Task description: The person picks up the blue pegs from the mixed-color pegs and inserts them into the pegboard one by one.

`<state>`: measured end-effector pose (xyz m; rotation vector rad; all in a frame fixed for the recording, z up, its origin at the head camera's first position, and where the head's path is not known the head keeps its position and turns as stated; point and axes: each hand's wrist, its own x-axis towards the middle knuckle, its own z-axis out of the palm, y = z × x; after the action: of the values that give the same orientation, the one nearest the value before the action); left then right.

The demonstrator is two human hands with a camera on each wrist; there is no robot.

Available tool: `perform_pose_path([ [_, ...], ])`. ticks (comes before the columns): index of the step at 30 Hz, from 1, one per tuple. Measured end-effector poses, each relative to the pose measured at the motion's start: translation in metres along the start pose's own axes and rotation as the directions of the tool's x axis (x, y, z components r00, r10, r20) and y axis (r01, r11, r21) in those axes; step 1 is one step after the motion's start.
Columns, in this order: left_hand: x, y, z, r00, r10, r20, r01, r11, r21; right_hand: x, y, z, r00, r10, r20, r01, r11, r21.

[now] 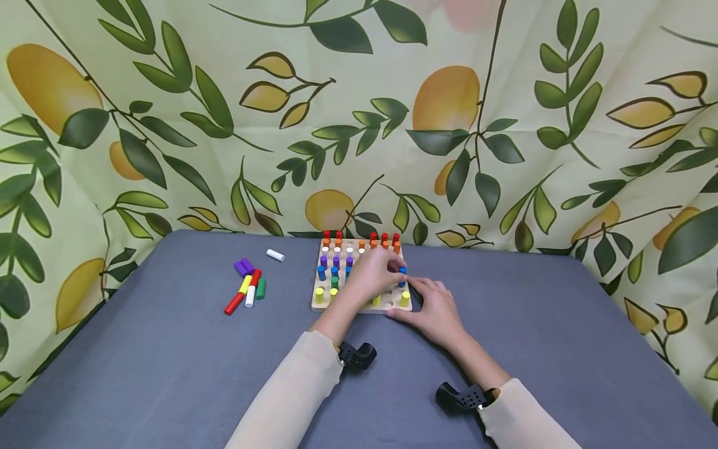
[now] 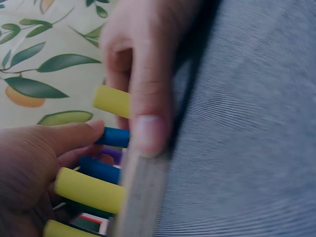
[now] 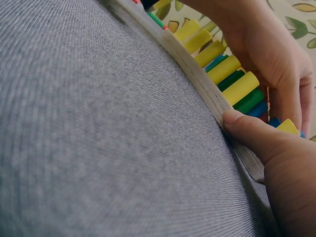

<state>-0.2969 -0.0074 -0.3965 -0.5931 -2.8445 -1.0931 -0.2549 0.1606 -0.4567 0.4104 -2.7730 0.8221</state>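
A wooden pegboard (image 1: 361, 310) with rows of colored pegs stands toward the back of the table. My left hand (image 1: 373, 273) reaches across it from the front. Its thumb and a fingertip pinch a blue peg (image 2: 116, 137) near the board's right side; the hand hides several pegs behind it. With the thumb on the front edge and the fingers along the right side, my right hand (image 1: 440, 315) holds the board's near right corner. Close by the right thumb stands a yellow peg (image 1: 405, 299). A row of yellow pegs (image 3: 240, 89) lines the front edge.
Left of the board lie loose pegs on the grey tablecloth (image 1: 168, 374): purple (image 1: 244, 267), red (image 1: 234, 304), green (image 1: 260, 289), yellow and white. Another white peg (image 1: 275, 255) lies apart, farther back. A patterned curtain (image 1: 359, 162) hangs behind the table.
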Motion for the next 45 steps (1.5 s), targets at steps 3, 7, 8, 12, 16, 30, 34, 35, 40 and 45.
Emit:
perform_pose_path([
  [3,0.000,0.000,0.004,1.000,0.003,-0.016,-0.002,1.000,0.031,0.000,0.001,-0.001,1.000,-0.003,-0.004,0.003,1.000,-0.010],
  [7,-0.001,0.000,0.006,0.999,-0.018,-0.044,0.020,0.999,0.047,0.000,0.001,-0.001,1.000,-0.009,-0.002,0.009,1.000,-0.024],
  [8,-0.001,0.001,0.006,0.999,-0.024,-0.049,0.026,0.998,0.049,-0.001,0.001,-0.001,1.000,-0.009,-0.002,0.009,1.000,-0.025],
  [12,-0.002,0.001,0.007,0.997,-0.041,-0.067,0.045,0.997,0.062,-0.001,0.001,0.000,1.000,-0.009,-0.004,0.009,1.000,-0.024],
  [16,-0.002,0.001,0.008,0.996,-0.040,-0.079,0.049,0.993,0.109,-0.001,0.000,0.000,1.000,-0.005,-0.003,0.005,1.000,-0.023],
  [30,-0.004,0.004,0.010,0.997,-0.038,-0.062,0.050,0.980,0.195,-0.002,-0.001,-0.001,1.000,-0.009,-0.005,0.008,1.000,-0.016],
  [34,-0.005,0.006,0.011,0.996,-0.063,-0.059,0.074,0.972,0.222,-0.002,0.000,0.000,1.000,-0.011,-0.005,0.011,1.000,-0.022],
  [35,-0.005,0.007,0.012,0.996,-0.067,-0.059,0.079,0.970,0.231,-0.002,0.000,0.000,1.000,-0.012,-0.005,0.012,1.000,-0.023],
  [40,-0.006,0.012,0.013,0.994,-0.078,-0.074,0.096,0.956,0.277,-0.002,-0.001,0.000,1.000,-0.013,-0.006,0.013,1.000,-0.022],
  [45,-0.007,0.012,0.012,0.996,-0.074,-0.042,0.083,0.956,0.281,-0.002,-0.002,-0.001,1.000,-0.005,-0.002,0.005,1.000,-0.025],
])
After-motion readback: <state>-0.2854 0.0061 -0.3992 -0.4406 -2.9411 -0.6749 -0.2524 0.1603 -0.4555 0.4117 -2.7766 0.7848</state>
